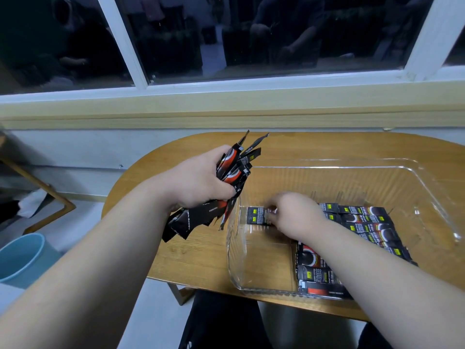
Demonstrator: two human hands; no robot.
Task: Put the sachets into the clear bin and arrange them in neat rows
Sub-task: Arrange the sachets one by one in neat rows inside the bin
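Note:
My left hand [201, 180] grips a thick bundle of black and red sachets [234, 170] above the table, just left of the clear bin [352, 167]. Their ends fan out above and below my fist. My right hand [289, 212] is down inside the bin, its fingertips pinching a pair of sachets [256, 215] lying flat near the bin's left wall. Rows of sachets [364, 220] lie flat on the bin floor to the right, partly hidden under my right forearm. More sachets [317, 280] lie at the bin's near edge.
The bin stands on a rounded wooden table [191, 258] against a wall below a window. A light blue bucket [22, 258] stands on the floor at the left, with a wooden frame [50, 197] behind it. My dark-trousered legs [221, 323] are under the table's near edge.

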